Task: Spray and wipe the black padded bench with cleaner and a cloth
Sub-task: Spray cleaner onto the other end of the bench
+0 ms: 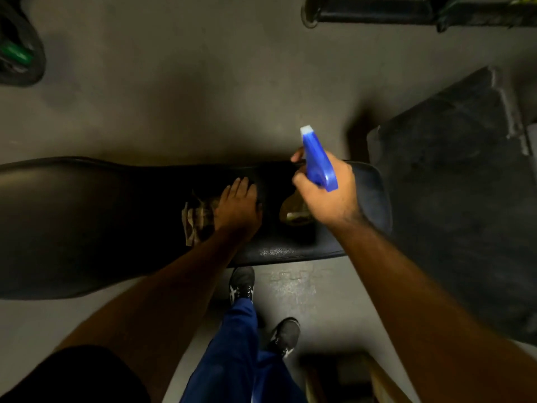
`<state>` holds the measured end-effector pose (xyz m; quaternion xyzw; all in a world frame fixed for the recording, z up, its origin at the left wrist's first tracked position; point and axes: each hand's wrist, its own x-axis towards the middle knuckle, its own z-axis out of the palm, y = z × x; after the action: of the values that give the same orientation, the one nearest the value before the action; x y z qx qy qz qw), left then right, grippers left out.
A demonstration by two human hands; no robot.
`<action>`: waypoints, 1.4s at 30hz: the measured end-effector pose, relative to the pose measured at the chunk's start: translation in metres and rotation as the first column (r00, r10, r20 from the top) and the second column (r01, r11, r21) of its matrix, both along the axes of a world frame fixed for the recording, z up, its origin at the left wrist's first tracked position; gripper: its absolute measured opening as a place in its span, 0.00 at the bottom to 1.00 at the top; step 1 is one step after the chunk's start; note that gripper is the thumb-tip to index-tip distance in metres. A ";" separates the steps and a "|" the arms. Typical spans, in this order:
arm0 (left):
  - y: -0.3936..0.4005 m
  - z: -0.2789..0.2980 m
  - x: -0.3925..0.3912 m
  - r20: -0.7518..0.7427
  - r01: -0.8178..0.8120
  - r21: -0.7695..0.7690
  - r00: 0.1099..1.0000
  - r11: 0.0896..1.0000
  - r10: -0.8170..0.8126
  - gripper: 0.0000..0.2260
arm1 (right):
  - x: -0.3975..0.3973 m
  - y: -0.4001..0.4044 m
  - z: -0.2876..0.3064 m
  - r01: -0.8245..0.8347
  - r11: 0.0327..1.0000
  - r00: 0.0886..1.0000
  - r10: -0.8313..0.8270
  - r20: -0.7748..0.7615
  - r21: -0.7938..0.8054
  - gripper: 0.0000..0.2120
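Head view, looking straight down: the black padded desk runs across the frame from the left edge to its rounded right end, standing on a grey floor. The left hand lies flat, fingers together and pointing away, pressing a crumpled tan cloth onto the middle of the desk; the cloth sticks out on the hand's left side. The right hand hovers above the desk's right end, clamped around a spray bottle with a blue trigger head and white nozzle aimed toward the far edge. The bottle's yellowish body shows just below the fingers. Beneath the near edge, two black shoes and blue trousers. A dark mat lies beyond the right end.
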<state>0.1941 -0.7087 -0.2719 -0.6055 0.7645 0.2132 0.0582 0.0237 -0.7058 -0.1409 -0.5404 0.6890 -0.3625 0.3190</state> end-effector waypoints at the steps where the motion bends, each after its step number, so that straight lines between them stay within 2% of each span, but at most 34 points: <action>1: 0.002 -0.004 0.000 0.000 0.003 -0.015 1.000 1.000 -0.003 0.26 | 0.004 -0.005 -0.003 0.026 0.999 1.000 -0.027 0.013 0.047 0.10; 5: 0.012 -0.016 -0.004 0.031 0.024 -0.022 0.999 0.999 -0.024 0.30 | 0.018 -0.011 -0.026 0.050 0.964 0.998 -0.061 0.032 0.262 0.05; 9: 0.016 -0.028 -0.003 0.074 0.049 -0.061 0.996 0.997 -0.044 0.31 | 0.023 -0.001 -0.047 -0.004 0.887 0.999 -0.018 0.043 0.463 0.06; 13: 0.018 -0.036 -0.002 0.103 0.062 -0.105 0.993 0.993 -0.051 0.31 | 0.026 0.003 -0.069 -0.043 0.812 0.999 0.037 0.022 0.582 0.06; 22: 0.019 -0.046 -0.003 0.122 0.044 -0.107 0.992 0.993 -0.031 0.32 | 0.030 0.010 -0.080 0.011 0.796 0.996 0.048 -0.080 0.605 0.09; 28: 0.022 -0.037 -0.013 0.111 0.046 -0.144 0.993 0.989 -0.030 0.31 | 0.022 0.018 -0.077 -0.022 0.769 0.996 0.072 -0.053 0.639 0.06; 33: 0.026 -0.030 -0.048 0.050 0.086 -0.126 0.996 0.988 -0.080 0.30 | -0.006 0.028 -0.071 0.085 0.770 0.996 -0.053 -0.070 0.633 0.06; 38: 0.031 -0.043 -0.085 -0.047 0.181 -0.177 0.980 0.967 -0.192 0.28 | -0.046 0.024 -0.074 0.266 0.769 0.964 -0.210 -0.163 0.582 0.12; 42: 0.036 -0.053 -0.104 -0.010 0.157 -0.173 0.987 0.972 -0.161 0.28 | -0.070 0.018 -0.081 0.279 0.748 0.960 -0.202 -0.193 0.602 0.12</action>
<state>0.0906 -0.6728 -0.3252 -0.5424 0.8267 0.1486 0.0137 -0.0467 -0.6873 -0.2220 -0.3310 0.8508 -0.1203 0.3899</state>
